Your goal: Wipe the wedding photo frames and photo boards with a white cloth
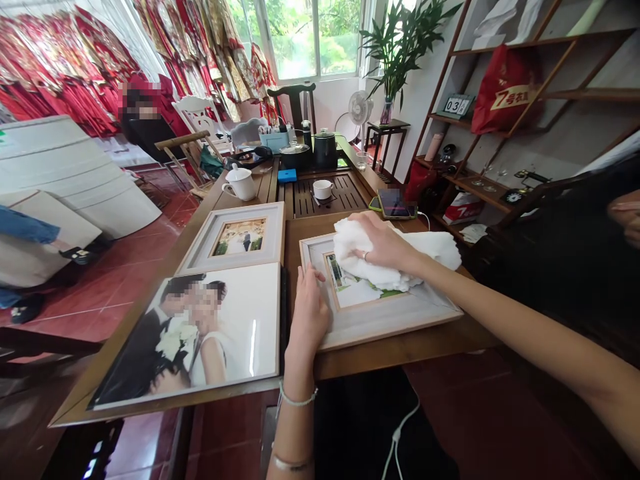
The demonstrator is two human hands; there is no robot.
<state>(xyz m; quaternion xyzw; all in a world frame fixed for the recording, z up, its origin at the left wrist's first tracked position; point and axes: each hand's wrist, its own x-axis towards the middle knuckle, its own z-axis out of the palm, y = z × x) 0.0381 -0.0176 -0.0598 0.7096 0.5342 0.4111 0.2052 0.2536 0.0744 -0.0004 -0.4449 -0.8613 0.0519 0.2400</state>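
A white cloth (436,251) lies bunched over a framed picture, with my right hand (383,245) closed on it and pressing it against the picture's surface. The picture frame (357,328) has a pale wide border and a thin wooden edge; the cloth hides much of its upper right part. At the frame's left edge, my left hand (311,308) grips the side, fingers along the border. To the left lie a large wedding photo panel (245,297) and, behind it, a second framed picture (197,250) with a similar pale border.
Farther back on the wooden table (325,363) are a lidded white mug (240,183), a small white cup (323,190) on a slatted tea tray (345,200), a blue box (287,176), a black kettle (325,150) and a phone (395,203) with a cable. Shelves (500,130) stand at right.
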